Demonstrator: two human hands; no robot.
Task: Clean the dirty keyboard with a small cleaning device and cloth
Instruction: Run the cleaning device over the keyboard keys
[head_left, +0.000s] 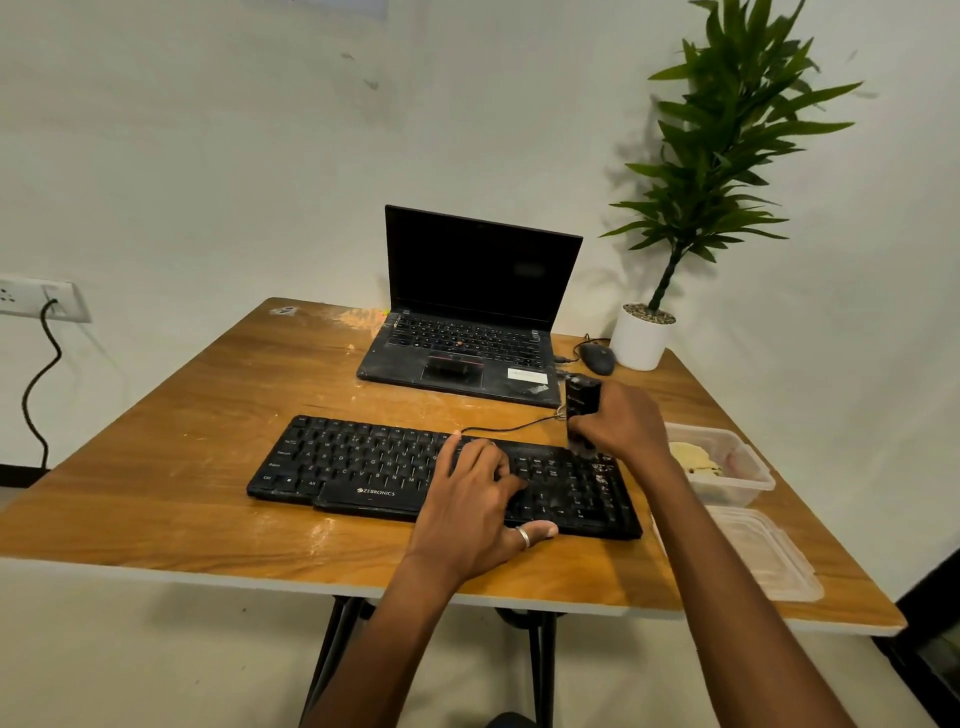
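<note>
A black keyboard (363, 467) lies across the front of the wooden table (182, 441), with pale specks on the keys at its right end. My left hand (478, 514) rests flat on the keyboard's middle-right part, fingers spread and thumb on the front edge. My right hand (623, 426) grips a small black cleaning device (582, 402) held upright, its lower end touching the keyboard's far right corner. A yellowish cloth (691, 457) lies inside the plastic container to the right.
An open black laptop (467, 332) stands behind the keyboard, with a mouse (597, 358) and a potted plant (644, 338) to its right. A clear plastic container (748, 483) and its lid (769, 556) sit near the right edge. A wall socket (41, 299) with a cable is at left.
</note>
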